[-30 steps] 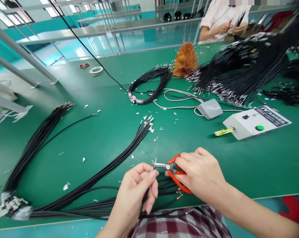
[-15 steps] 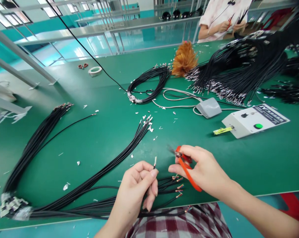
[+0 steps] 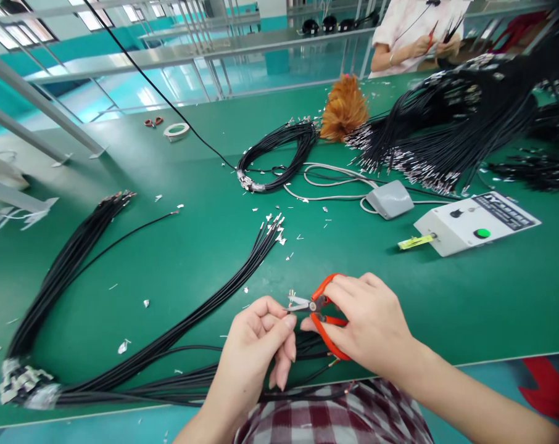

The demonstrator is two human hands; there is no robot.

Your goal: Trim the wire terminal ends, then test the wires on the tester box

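My left hand (image 3: 256,345) pinches the end of one thin black wire (image 3: 286,311), holding its metal tip upright. My right hand (image 3: 367,320) grips small red-handled snips (image 3: 319,305), whose blades meet that wire tip. Under both hands lies a bundle of black wires (image 3: 187,327) with bare copper ends, running left along the green table (image 3: 446,296). Its far ends fan out near the table's middle with metal terminals (image 3: 273,225).
A second black wire bundle (image 3: 66,265) lies at left, a coiled one (image 3: 279,154) further back. A grey foot pedal (image 3: 390,198) and a white control box (image 3: 476,223) sit at right. Big wire heaps (image 3: 450,129) and another person's hands (image 3: 427,46) are at back right. Metal scraps litter the table.
Half a second ago my right hand had lifted the snips away from the wire; now it has swung them back left so the blades meet the wire tip again.
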